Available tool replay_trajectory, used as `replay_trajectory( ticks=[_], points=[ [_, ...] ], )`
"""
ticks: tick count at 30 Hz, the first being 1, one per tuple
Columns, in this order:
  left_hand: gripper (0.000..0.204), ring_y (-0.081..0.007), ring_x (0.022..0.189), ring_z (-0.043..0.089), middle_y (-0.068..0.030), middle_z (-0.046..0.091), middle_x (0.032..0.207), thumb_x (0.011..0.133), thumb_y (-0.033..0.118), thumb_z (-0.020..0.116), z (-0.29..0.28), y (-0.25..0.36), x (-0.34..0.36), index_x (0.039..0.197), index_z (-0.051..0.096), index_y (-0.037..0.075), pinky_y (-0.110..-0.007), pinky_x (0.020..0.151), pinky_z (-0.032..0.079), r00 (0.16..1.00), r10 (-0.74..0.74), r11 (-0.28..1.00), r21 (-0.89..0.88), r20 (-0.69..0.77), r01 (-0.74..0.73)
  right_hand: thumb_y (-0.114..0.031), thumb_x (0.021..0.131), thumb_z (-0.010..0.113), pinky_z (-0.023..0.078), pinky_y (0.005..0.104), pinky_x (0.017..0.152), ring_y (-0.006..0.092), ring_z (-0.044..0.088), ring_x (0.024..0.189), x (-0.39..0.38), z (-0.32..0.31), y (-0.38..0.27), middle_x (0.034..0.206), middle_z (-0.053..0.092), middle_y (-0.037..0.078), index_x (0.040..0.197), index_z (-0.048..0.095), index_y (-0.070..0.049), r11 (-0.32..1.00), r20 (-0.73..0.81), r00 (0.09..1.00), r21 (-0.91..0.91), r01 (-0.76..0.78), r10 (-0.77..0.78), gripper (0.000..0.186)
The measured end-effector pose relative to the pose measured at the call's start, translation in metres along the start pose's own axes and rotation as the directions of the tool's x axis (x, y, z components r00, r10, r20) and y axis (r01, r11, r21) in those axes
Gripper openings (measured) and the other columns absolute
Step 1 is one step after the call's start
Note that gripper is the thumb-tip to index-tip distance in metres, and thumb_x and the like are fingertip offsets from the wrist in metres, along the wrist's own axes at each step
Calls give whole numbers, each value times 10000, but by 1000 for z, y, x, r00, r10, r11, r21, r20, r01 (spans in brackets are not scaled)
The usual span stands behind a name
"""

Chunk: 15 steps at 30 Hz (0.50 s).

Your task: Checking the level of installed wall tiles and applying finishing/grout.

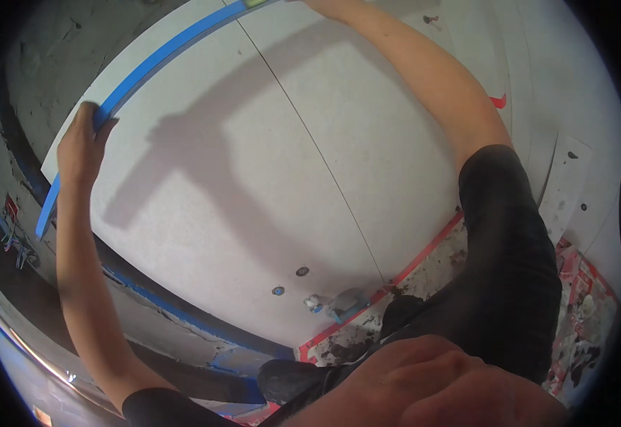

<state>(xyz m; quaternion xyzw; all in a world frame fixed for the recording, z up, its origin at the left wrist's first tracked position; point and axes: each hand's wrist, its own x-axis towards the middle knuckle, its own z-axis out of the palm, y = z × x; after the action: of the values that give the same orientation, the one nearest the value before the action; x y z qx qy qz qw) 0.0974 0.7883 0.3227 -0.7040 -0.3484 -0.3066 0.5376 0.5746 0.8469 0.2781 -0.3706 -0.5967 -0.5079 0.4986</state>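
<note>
A long blue spirit level (171,51) with a yellow-green part near its upper end runs diagonally across a large white wall panel (204,185). My left hand (81,148) is closed around the level toward its lower left end, thumb on the panel side. At the top edge of the view, my right hand (333,7) reaches to the level's other end, beside the yellow-green part. Its fingers are cut off by the frame, so their grip is hidden. A thin dark seam crosses the panel, and my arms cast a broad shadow on it.
Two round pipe openings (303,271) and a metal fitting (314,303) sit low on the panel. Red tape (428,249) edges the splattered floor covering (342,349). Loose wires (20,250) stick out of the grey wall at left. A white strip (565,186) leans at right.
</note>
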Motion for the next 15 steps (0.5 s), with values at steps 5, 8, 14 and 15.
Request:
replay_trajectory(
  ticks=[5,8,14,15],
  points=[
    [341,-351,937,674,-104,682,994,935,388,682,47,10,29,1073,582,92,-459,740,526,999,-30,985,171,-46,37,-252,916,619,449,520,1035,327,604,1172,1,2,19,1202,684,112,1195,702,-171,944,302,906,52,-326,296,303],
    [339,-331,1004,662,-91,686,1028,929,412,673,76,6,48,1042,620,97,-472,797,518,996,-34,978,200,-86,51,-219,899,631,463,511,1028,350,580,1213,5,63,51,1278,661,134,1255,685,-147,906,145,904,-205,-370,402,368],
    [436,-333,1251,548,-107,618,1313,945,404,647,85,34,75,1266,616,110,-507,1048,395,964,-257,961,123,69,247,-199,886,648,428,475,1075,375,547,1244,1,105,88,1310,630,173,1410,590,-115,961,-2,962,-49,-271,271,534],
    [472,-343,1330,490,-139,555,1425,959,336,642,75,43,75,1363,591,97,-521,1130,336,897,-396,918,43,197,395,-201,883,648,421,473,1079,377,542,1247,3,102,80,1302,630,181,1429,574,-120,951,-28,952,-36,-306,305,557]
  ],
)
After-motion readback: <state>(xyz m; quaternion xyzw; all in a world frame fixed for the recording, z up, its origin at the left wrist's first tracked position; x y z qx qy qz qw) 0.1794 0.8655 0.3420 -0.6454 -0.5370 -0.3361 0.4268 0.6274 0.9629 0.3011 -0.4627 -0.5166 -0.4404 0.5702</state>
